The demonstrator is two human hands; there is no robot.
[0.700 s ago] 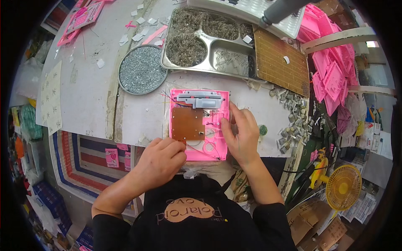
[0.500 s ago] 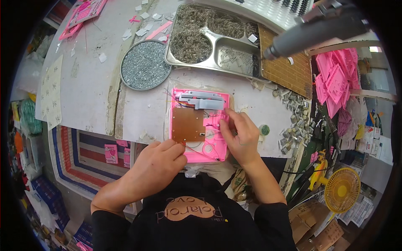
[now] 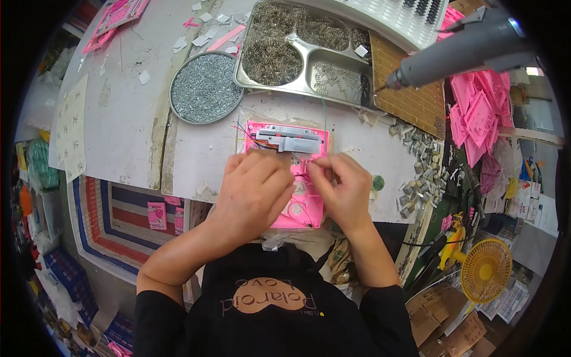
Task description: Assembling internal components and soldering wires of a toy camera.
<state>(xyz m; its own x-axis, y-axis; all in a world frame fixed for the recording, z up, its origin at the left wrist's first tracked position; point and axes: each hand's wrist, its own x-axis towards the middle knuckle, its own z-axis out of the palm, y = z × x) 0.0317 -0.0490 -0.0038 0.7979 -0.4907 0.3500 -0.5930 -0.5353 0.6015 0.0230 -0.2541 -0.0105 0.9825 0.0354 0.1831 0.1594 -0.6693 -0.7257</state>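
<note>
A pink plastic housing (image 3: 314, 209) lies open on the table in front of me, with a grey plastic mechanism (image 3: 297, 143) across its far end and thin coloured wires at its far left corner. My left hand (image 3: 256, 187) is over the housing's left side with its fingers curled, covering most of the brown circuit board; what the fingertips hold is hidden. Thumb and forefinger of my right hand (image 3: 345, 187) are pinched together above the housing's right side. A thin greenish strand (image 3: 325, 116) rises beyond these fingertips; I cannot tell whether they grip it.
A round dish (image 3: 205, 89) of small screws and a metal tray (image 3: 300, 90) of springs stand beyond the housing. At upper right hangs a grey electric screwdriver (image 3: 458, 59). Small metal parts (image 3: 419, 172) lie along the table's right edge, near a yellow fan (image 3: 486, 271).
My left hand has moved up and right from the housing's near left corner onto the circuit board. My right hand has shifted slightly left. The greenish strand has come into view.
</note>
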